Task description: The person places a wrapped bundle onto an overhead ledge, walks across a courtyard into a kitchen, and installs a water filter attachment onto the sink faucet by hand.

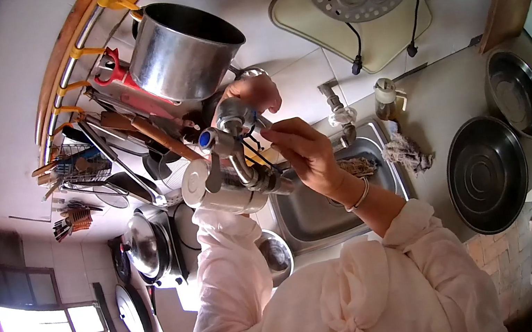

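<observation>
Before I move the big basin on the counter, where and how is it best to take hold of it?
I would take the big basin by the left part of its rim, coming from the sink side, thumb inside and fingers outside. It lies open side up, no handle shows, and the small basin sits close at its far right.

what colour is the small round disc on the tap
The disc on the tap is blue, as the head view shows.

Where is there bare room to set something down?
The counter is bare between the small bottle and smaller basin, and between sink and larger basin, nearer than the cloth. Crowded: left, where utensils hang, and around the tap, left hand and right hand.
</observation>
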Action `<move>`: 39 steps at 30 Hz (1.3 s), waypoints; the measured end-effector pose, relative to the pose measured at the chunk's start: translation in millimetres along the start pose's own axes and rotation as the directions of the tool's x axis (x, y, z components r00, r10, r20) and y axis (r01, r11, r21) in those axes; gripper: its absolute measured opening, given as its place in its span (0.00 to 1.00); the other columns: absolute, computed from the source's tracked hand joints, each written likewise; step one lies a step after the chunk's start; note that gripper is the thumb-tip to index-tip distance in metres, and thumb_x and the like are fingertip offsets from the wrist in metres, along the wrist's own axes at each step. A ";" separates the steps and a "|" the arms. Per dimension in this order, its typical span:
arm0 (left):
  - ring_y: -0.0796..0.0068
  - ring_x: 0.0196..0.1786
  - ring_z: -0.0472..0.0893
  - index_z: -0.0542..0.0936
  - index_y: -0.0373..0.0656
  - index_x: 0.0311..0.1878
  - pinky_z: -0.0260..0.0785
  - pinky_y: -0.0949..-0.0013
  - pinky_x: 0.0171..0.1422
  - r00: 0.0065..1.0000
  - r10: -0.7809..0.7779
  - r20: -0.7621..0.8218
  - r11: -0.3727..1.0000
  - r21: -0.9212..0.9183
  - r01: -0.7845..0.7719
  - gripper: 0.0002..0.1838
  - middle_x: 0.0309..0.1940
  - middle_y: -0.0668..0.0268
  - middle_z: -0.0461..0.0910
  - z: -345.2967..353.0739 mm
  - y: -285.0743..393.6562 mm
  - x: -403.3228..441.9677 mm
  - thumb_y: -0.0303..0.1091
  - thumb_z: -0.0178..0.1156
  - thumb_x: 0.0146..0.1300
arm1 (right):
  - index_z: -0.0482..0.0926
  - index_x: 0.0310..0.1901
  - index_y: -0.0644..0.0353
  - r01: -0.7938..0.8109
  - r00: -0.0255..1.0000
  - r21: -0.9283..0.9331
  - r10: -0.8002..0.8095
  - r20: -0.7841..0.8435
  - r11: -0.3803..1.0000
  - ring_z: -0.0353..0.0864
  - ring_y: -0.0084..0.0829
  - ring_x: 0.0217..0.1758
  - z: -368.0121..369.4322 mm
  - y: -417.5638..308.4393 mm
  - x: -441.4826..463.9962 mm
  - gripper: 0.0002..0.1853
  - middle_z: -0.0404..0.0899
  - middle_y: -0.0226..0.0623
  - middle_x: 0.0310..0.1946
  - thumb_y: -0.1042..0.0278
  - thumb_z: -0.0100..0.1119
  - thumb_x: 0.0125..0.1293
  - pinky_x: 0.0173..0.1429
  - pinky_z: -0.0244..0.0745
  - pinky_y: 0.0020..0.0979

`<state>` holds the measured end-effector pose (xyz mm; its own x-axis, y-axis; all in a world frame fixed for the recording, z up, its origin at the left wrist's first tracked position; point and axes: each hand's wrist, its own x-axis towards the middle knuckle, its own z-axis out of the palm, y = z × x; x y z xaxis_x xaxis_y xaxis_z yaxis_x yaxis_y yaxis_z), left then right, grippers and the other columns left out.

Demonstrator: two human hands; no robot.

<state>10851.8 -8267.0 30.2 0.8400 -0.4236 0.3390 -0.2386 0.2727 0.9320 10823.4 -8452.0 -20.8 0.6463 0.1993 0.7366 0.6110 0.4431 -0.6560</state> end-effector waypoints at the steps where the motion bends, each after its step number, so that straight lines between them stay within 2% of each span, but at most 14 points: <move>1: 0.70 0.36 0.74 0.75 0.34 0.42 0.68 0.68 0.40 1.000 0.007 0.001 1.000 0.002 -0.007 0.20 0.36 0.63 0.75 0.5 -0.3 -1.7 0.39 0.68 0.54 | 0.82 0.51 0.63 -0.016 1.000 0.002 0.016 -0.002 1.000 0.81 0.31 0.43 0.7 0.6 -1.3 0.17 0.79 0.40 0.44 0.87 0.58 0.61 0.45 0.75 0.27; 8: 0.69 0.35 0.74 0.75 0.34 0.42 0.68 0.67 0.39 0.999 0.052 0.013 0.998 -0.018 -0.052 0.21 0.36 0.63 0.75 -4.1 -9.7 0.8 0.40 0.69 0.53 | 0.82 0.46 0.65 -0.093 0.995 0.033 0.092 0.028 0.995 0.81 0.26 0.37 -4.9 -5.7 7.2 0.11 0.80 0.39 0.41 0.86 0.57 0.63 0.38 0.74 0.24; 9: 0.69 0.35 0.74 0.75 0.34 0.42 0.68 0.67 0.39 0.998 0.059 0.017 0.998 -0.018 -0.059 0.21 0.36 0.63 0.75 -3.6 -9.9 0.1 0.40 0.69 0.53 | 0.82 0.42 0.67 -0.133 0.991 0.037 0.132 0.025 0.990 0.78 0.22 0.32 -4.8 -4.9 8.2 0.07 0.80 0.36 0.37 0.84 0.57 0.65 0.33 0.72 0.22; 12: 0.69 0.35 0.74 0.75 0.34 0.42 0.68 0.67 0.39 0.996 0.082 0.040 0.996 -0.032 -0.081 0.22 0.36 0.63 0.75 -4.3 -12.4 0.7 0.40 0.69 0.52 | 0.82 0.40 0.67 -0.235 0.970 0.017 0.233 0.070 0.972 0.75 0.19 0.30 -9.3 -2.4 13.7 0.05 0.78 0.34 0.33 0.82 0.57 0.66 0.31 0.69 0.21; 14: 0.69 0.35 0.74 0.75 0.34 0.42 0.68 0.67 0.39 0.992 0.105 0.063 0.994 -0.041 -0.103 0.22 0.36 0.63 0.75 -6.3 -14.8 0.4 0.40 0.70 0.52 | 0.81 0.37 0.68 -0.189 0.981 0.045 0.187 0.054 0.981 0.71 0.17 0.26 -8.5 -9.1 20.0 0.04 0.76 0.32 0.29 0.78 0.57 0.68 0.28 0.66 0.22; 21: 0.69 0.34 0.74 0.75 0.34 0.42 0.68 0.66 0.38 0.923 0.248 0.295 0.966 -0.142 -0.214 0.23 0.35 0.63 0.75 -30.4 -28.8 9.8 0.41 0.70 0.51 | 0.80 0.33 0.68 -0.255 0.967 0.124 0.250 0.056 0.959 0.68 0.18 0.24 -5.9 -13.4 17.0 0.06 0.75 0.32 0.26 0.77 0.58 0.67 0.28 0.62 0.23; 23: 0.70 0.31 0.73 0.75 0.35 0.42 0.67 0.66 0.35 0.981 0.179 0.073 0.981 -0.089 -0.173 0.22 0.34 0.62 0.75 -17.7 -22.9 1.7 0.40 0.70 0.51 | 0.80 0.32 0.68 -0.244 0.970 0.135 0.240 0.044 0.960 0.69 0.19 0.24 -5.7 -15.3 17.2 0.05 0.75 0.33 0.26 0.79 0.57 0.66 0.28 0.62 0.23; 24: 0.70 0.31 0.73 0.75 0.35 0.42 0.67 0.67 0.34 0.985 0.090 -0.147 0.990 -0.097 -0.105 0.22 0.34 0.62 0.75 1.0 -16.9 -11.5 0.40 0.70 0.51 | 0.80 0.32 0.68 -0.233 0.972 0.127 0.229 0.049 0.964 0.70 0.20 0.25 -5.4 -16.4 19.7 0.05 0.75 0.34 0.26 0.80 0.57 0.66 0.29 0.63 0.23; 26: 0.72 0.32 0.73 0.75 0.36 0.43 0.67 0.68 0.34 0.914 -0.073 -0.400 0.984 -0.181 -0.001 0.21 0.34 0.61 0.76 25.9 7.6 -9.6 0.41 0.69 0.52 | 0.79 0.32 0.69 -0.190 0.981 0.102 0.185 0.058 0.976 0.71 0.22 0.25 -3.8 -15.2 20.5 0.04 0.76 0.35 0.27 0.81 0.57 0.65 0.29 0.64 0.23; 27: 0.72 0.32 0.73 0.75 0.36 0.43 0.67 0.69 0.35 0.895 -0.097 -0.434 0.980 -0.198 0.010 0.22 0.35 0.61 0.76 30.8 13.3 -9.5 0.41 0.69 0.52 | 0.79 0.32 0.69 -0.157 0.987 0.084 0.153 0.051 0.984 0.72 0.23 0.25 -3.2 -13.7 20.3 0.03 0.76 0.35 0.27 0.82 0.57 0.64 0.29 0.65 0.23; 31: 0.72 0.35 0.74 0.76 0.36 0.46 0.67 0.71 0.39 0.952 -0.017 -0.307 0.997 -0.082 -0.009 0.24 0.37 0.61 0.76 10.9 -1.9 -14.7 0.42 0.70 0.52 | 0.79 0.32 0.69 -0.096 0.994 0.015 0.096 0.045 0.995 0.75 0.26 0.26 -3.2 -12.9 17.1 0.03 0.77 0.37 0.28 0.84 0.57 0.62 0.31 0.68 0.25; 34: 0.73 0.37 0.74 0.76 0.35 0.48 0.67 0.72 0.41 0.974 0.032 -0.226 0.999 -0.001 -0.033 0.26 0.38 0.60 0.77 1.0 -6.8 -15.6 0.43 0.71 0.52 | 0.79 0.32 0.70 -0.113 0.992 0.007 0.113 0.051 0.994 0.75 0.27 0.27 -3.4 -16.7 16.7 0.02 0.77 0.38 0.28 0.84 0.58 0.62 0.31 0.69 0.25; 37: 0.73 0.38 0.75 0.76 0.35 0.50 0.67 0.74 0.44 0.982 0.070 -0.177 0.996 0.070 -0.058 0.28 0.40 0.60 0.77 -4.9 -7.6 -16.5 0.43 0.71 0.52 | 0.79 0.35 0.70 -0.073 0.997 -0.031 0.074 0.024 0.997 0.76 0.25 0.28 0.0 -17.6 14.6 0.02 0.77 0.37 0.28 0.84 0.57 0.64 0.32 0.70 0.24; 39: 0.73 0.40 0.75 0.76 0.35 0.51 0.67 0.75 0.46 0.983 0.099 -0.153 0.986 0.148 -0.076 0.29 0.41 0.59 0.77 -2.7 -6.5 -11.0 0.44 0.71 0.52 | 0.79 0.37 0.69 -0.221 0.975 0.074 0.218 0.037 0.973 0.75 0.22 0.28 0.1 -25.6 10.5 0.04 0.78 0.35 0.29 0.82 0.54 0.67 0.33 0.71 0.23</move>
<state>10845.5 -8261.8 20.1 0.8768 -0.2576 0.4061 -0.3716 0.1730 0.9121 10814.5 -8461.1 3.8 0.7466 0.3238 0.5812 0.4179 0.4516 -0.7883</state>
